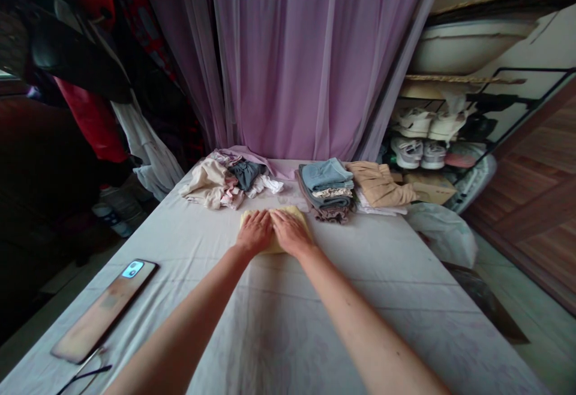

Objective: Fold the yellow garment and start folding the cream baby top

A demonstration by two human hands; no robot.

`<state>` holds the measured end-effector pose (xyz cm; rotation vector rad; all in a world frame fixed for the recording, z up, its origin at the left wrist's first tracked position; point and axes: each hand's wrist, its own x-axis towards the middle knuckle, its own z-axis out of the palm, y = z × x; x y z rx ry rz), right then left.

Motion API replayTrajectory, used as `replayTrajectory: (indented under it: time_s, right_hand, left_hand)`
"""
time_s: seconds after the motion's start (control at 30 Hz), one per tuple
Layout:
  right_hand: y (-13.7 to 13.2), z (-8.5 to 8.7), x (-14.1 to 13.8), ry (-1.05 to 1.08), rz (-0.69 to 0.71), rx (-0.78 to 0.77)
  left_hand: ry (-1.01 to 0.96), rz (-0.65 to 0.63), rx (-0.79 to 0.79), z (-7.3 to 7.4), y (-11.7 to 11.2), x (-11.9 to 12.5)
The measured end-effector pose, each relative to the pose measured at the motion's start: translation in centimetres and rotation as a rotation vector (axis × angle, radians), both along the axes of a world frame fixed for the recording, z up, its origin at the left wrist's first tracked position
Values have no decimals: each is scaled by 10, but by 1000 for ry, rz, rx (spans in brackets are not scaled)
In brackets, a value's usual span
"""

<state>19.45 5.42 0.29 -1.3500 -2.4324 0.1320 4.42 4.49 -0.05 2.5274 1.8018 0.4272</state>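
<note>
A folded yellow cloth (270,247) lies flat on the table in front of me. My left hand (256,229) rests palm down on its left side, fingers stretched forward. On its right side lies my right hand (288,230), also flat, with the fingertips of both hands close together. Much of the cloth is hidden beneath them. Behind and to the right stands a stack of folded clothes (327,194), blue on top. A loose heap of crumpled clothes (211,182) sits behind to the left.
Folded tan garments (380,183) lie at the table's back right. A phone (105,311) and glasses (85,374) are at the left edge of the cloth-covered table (360,299). A purple curtain (292,65) hangs behind. Shoes (411,123) stand on a rack at right.
</note>
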Motion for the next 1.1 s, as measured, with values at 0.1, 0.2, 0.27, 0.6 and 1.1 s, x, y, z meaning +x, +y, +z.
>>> replayTrajectory:
  time_s: [0.1,0.2,0.27,0.6,1.1]
  right_hand:
    - [6,-10,-1,-95,-44,-97]
    - [10,-17,2,-117,-118,-117]
    - [13,-21,3,-129,-166,-134]
    - [17,-30,13,-120,-216,-142]
    - [-20,-41,56,103,-393,48]
  left_hand:
    - [-7,84,2,-22,10,-4]
    - [-16,149,-10,-32,13,-8]
    - [-19,186,-40,-33,12,-9]
    - [-4,307,-160,-24,3,-18]
    - [-102,400,-223,-17,-7,-43]
